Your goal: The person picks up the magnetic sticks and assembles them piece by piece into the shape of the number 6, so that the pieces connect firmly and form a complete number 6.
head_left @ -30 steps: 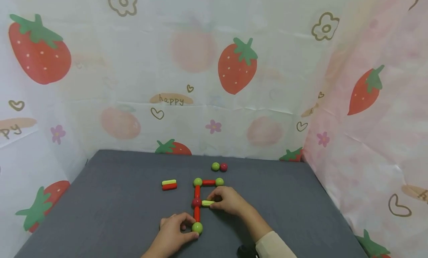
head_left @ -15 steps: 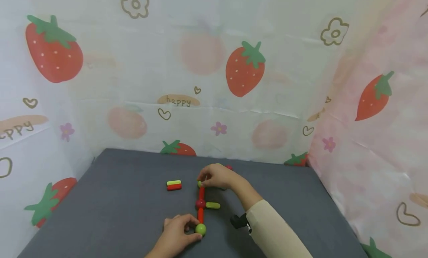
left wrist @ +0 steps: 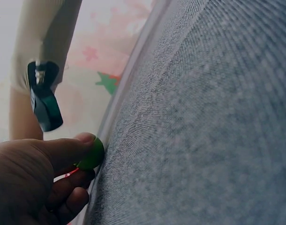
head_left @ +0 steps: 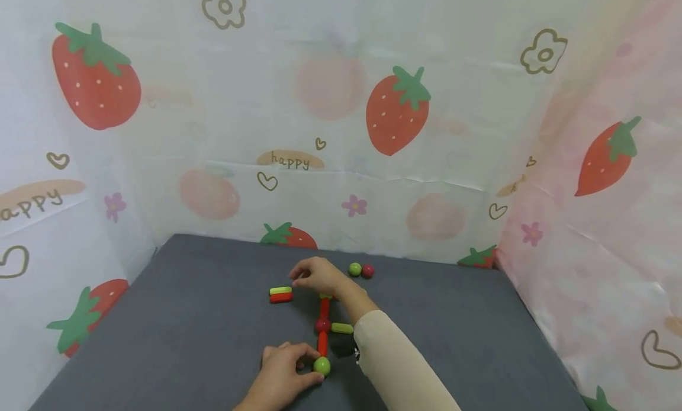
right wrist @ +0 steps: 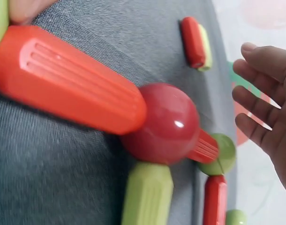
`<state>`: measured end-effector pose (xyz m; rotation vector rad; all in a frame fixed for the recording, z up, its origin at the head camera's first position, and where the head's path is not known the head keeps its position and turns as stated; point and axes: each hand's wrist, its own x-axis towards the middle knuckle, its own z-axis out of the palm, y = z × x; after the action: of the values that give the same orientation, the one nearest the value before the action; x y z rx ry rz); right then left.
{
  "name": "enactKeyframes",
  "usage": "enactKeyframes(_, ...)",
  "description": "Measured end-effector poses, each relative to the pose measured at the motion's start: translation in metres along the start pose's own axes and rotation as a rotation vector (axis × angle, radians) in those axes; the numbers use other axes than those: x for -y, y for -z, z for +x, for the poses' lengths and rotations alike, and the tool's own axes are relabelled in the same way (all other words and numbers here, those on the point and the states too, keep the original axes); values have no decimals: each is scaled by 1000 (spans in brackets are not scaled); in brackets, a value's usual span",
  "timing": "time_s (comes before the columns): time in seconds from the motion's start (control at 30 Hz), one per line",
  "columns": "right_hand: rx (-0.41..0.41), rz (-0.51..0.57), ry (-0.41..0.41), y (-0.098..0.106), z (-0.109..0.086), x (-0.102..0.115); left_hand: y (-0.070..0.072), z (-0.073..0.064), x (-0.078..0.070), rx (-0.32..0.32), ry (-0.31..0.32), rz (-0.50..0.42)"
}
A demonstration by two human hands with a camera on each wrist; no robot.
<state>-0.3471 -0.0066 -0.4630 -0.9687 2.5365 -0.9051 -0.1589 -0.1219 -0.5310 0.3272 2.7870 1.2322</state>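
My left hand [head_left: 282, 372] pinches the near green ball [head_left: 322, 366] between thumb and fingers; the left wrist view shows this green ball [left wrist: 92, 154] at the thumb tip. From it a red rod [head_left: 322, 343] runs to a red ball [head_left: 322, 326], which has a yellow-green rod [head_left: 342, 328] on its right. Beyond, another red rod [head_left: 325, 307] reaches a far green ball [right wrist: 220, 154], mostly hidden by my right arm in the head view. My right hand [head_left: 319, 276], holding nothing, hovers above that end, fingers loosely extended toward a loose yellow-green rod [head_left: 280, 291] and red rod [head_left: 281, 299].
A loose green ball [head_left: 355, 269] and a red ball [head_left: 367, 271] sit side by side near the back of the grey table [head_left: 453, 316]. A strawberry-print cloth [head_left: 240, 103] rises behind it. In the right wrist view, another red rod [right wrist: 214, 201] leads off the far green ball.
My right hand has let go of the yellow-green rod, passed over the far green ball and moved left toward the loose rods. My left hand stays on the near green ball.
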Motion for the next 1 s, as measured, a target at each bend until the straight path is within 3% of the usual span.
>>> enactKeyframes(0.5,85,-40,-55,-20,22,-5,1,-2,-2,-12,-20,5)
enactKeyframes(0.77,53,-98,-48,-27,28,-5,2,2,0,46,-27,-50)
enactKeyframes(1.0,49,-57,-85,-32,32,-6,2,3,1,52,-21,-34)
